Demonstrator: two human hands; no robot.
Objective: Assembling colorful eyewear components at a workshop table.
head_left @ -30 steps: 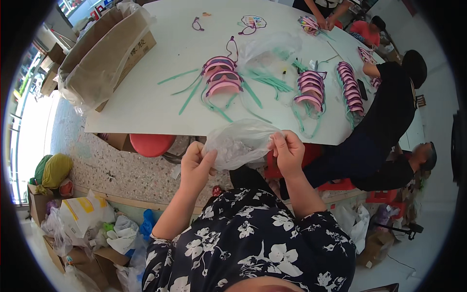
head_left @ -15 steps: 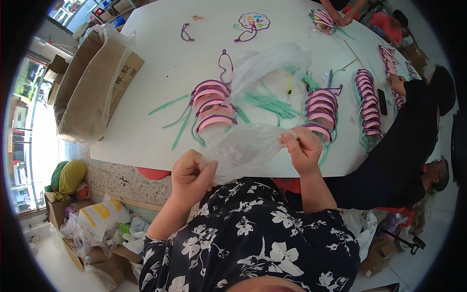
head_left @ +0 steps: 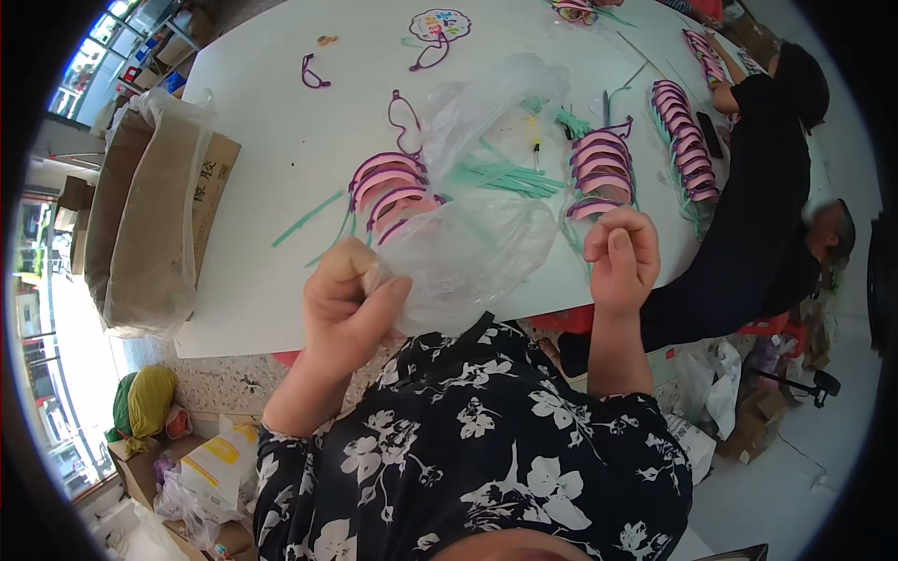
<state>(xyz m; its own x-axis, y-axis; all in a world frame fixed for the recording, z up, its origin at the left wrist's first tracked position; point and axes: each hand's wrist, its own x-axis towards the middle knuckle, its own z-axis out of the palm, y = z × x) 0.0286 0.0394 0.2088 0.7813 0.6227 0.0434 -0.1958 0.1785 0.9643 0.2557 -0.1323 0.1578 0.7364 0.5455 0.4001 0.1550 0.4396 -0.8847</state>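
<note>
My left hand (head_left: 351, 304) pinches the edge of a clear plastic bag (head_left: 468, 257) between thumb and curled fingers. The bag bulges to the right above the table's near edge. My right hand (head_left: 622, 262) is raised, apart from the bag, its fingers curled in with nothing visible in them. Behind the bag lies an overlapping row of pink and purple eyeglass-shaped pieces (head_left: 390, 173) with green straps, partly covered by it. Just beyond my right hand is a similar stack (head_left: 601, 168).
On the white table (head_left: 262, 271) lie green strips (head_left: 510, 178), another crumpled clear bag (head_left: 496, 103), loose purple frames (head_left: 405, 122) and a black-tipped pen (head_left: 537, 154). A bag-lined cardboard box (head_left: 154, 206) stands left. A person in black (head_left: 767, 159) works at the right beside a long stack (head_left: 686, 140).
My right hand has let go of the bag and moved right. The bag has spread out from my left hand, which still grips it. The whole view has shifted slightly.
</note>
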